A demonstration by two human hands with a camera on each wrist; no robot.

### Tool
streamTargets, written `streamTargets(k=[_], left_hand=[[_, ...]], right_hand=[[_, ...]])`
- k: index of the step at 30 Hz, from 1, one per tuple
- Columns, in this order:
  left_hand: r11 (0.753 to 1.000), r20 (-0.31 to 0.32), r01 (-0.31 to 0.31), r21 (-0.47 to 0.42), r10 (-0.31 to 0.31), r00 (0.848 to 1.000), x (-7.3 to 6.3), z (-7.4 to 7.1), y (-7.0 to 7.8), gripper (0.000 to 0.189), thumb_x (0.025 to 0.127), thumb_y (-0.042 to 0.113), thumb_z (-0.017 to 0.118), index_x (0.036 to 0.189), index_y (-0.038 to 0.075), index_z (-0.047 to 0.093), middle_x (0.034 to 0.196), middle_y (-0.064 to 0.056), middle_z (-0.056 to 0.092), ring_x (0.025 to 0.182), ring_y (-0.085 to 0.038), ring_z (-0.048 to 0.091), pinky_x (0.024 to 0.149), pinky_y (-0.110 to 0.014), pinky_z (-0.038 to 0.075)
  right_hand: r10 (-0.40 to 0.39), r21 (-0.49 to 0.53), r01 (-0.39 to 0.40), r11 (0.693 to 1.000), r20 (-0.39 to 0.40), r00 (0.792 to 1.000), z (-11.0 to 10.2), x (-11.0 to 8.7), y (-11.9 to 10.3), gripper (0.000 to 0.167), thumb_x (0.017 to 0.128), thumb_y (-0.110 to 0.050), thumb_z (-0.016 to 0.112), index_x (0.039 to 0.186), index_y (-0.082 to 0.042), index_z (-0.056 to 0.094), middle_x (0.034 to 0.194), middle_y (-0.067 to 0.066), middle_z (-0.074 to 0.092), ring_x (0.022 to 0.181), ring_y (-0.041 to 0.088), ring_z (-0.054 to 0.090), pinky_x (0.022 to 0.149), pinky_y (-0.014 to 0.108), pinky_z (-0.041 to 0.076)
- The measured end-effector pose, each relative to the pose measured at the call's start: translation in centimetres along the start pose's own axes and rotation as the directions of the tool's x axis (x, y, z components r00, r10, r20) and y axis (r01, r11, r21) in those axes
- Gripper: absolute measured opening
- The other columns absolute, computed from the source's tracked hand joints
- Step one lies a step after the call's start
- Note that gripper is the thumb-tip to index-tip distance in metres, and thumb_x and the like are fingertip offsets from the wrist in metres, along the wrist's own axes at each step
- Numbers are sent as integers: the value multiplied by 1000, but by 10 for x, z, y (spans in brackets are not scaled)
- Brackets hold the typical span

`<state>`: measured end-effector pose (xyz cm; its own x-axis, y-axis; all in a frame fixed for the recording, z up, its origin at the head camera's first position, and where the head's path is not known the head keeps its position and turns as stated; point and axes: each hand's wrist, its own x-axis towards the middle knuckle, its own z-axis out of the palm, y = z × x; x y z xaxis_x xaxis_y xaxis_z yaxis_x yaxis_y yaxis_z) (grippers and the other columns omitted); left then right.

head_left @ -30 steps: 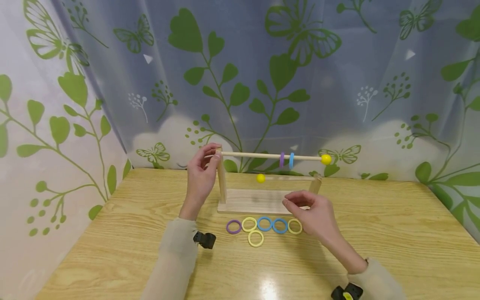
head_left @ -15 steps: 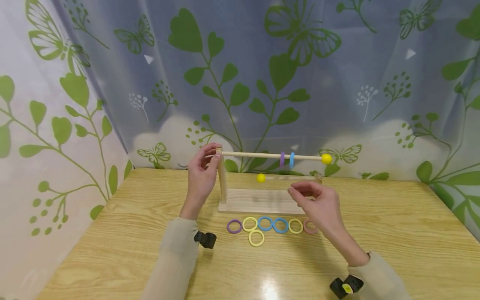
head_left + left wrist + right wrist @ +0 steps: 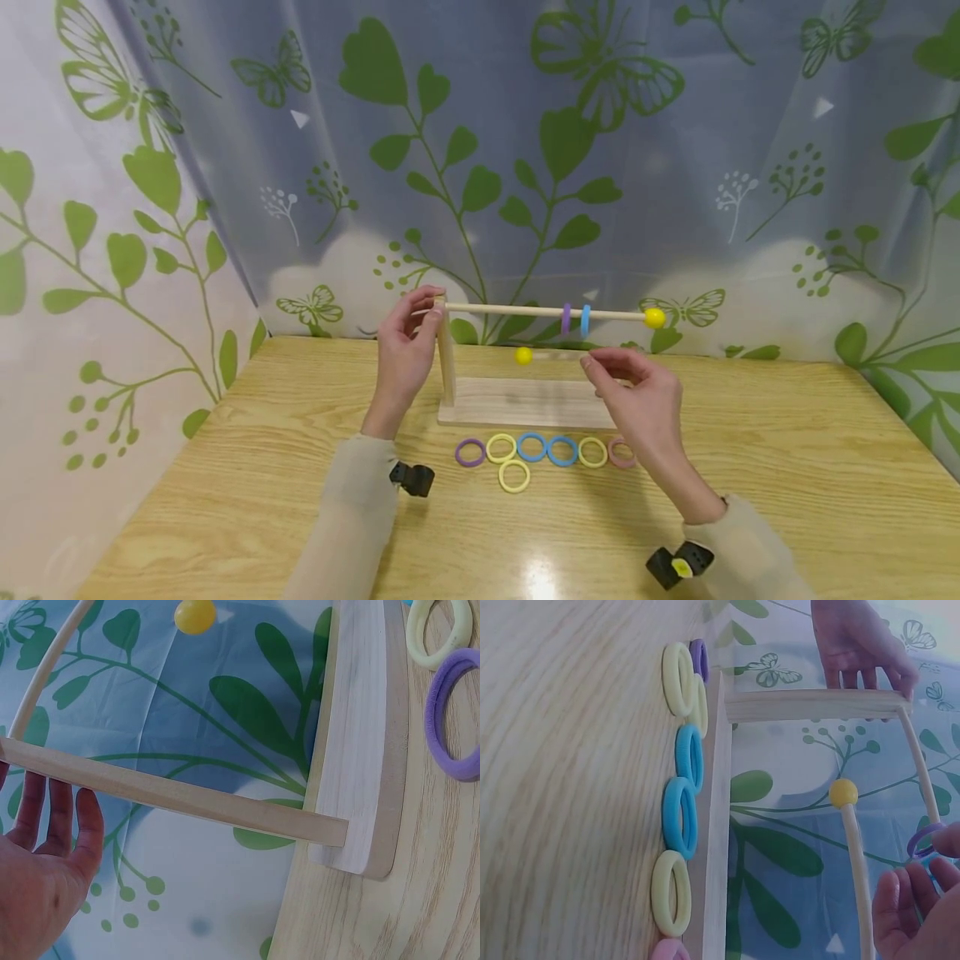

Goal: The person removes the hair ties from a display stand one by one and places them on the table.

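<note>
A wooden rack has a left post (image 3: 447, 358), a flat base (image 3: 525, 402) and two horizontal rods tipped with yellow balls. My left hand (image 3: 405, 346) grips the top of the left post, its fingers (image 3: 88, 817) behind the wood in the left wrist view. On the upper rod (image 3: 502, 309) hang a purple hair tie (image 3: 566, 318) and a blue hair tie (image 3: 585, 321). Just below them is my right hand (image 3: 641, 400), fingers loosely bent, thumb near the fingertips, nothing visibly held. It covers the right post and part of the lower rod (image 3: 857, 870).
Before the base, several hair ties lie in a row on the wooden table (image 3: 247, 483): purple (image 3: 470, 452), yellow (image 3: 502, 448), blue (image 3: 562, 451) and pink (image 3: 622, 452). Another yellow tie (image 3: 514, 476) lies nearer. A leaf-patterned curtain (image 3: 480, 167) hangs behind.
My right hand has risen from the base's front edge toward the hanging hair ties, uncovering the pink one on the table. The left hand keeps its grip on the post.
</note>
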<state>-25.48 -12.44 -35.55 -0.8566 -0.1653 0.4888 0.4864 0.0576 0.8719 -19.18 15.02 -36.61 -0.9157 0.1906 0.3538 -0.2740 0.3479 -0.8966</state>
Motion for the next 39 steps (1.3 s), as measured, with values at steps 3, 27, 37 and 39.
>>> streamTargets(k=[3,27,37,39], left_hand=[[1000,1,3,2,-3,1000,0,0,0,24,100,3,58,123,0,67,108,-11,65,91,-9,66,77,-18,56],[1000,-2,1,5,-1,1000,0,-1,-2,24,100,3,59,122,1,67,109,-12,65,91,-9,66,78,-18,55],[1000,1,-2,5,2,1000,0,-1,-1,24,100,3,58,122,1,67,110,-14,66,91,-10,66,78,-19,56],[1000,1,0,5,0,1000,0,-1,-2,24,100,3,58,122,1,67,110,-14,65,91,-10,66,78,-19,55]], right_hand=[[-11,26,12,1000,-41,999,2,3,0,18,91,-26,78,100,-10,79,85,-13,76,80,1,70,64,19,58],[-90,42,103,994,-233,968,23,19,5,19,83,-18,86,96,-7,79,80,-27,68,75,-3,69,57,13,51],[-97,51,115,992,-274,957,27,22,9,15,84,-16,84,96,-8,80,83,-17,74,75,-3,69,58,12,52],[-96,63,119,991,-285,954,27,23,9,15,85,-15,83,97,-6,79,84,-20,73,75,-3,69,59,12,53]])
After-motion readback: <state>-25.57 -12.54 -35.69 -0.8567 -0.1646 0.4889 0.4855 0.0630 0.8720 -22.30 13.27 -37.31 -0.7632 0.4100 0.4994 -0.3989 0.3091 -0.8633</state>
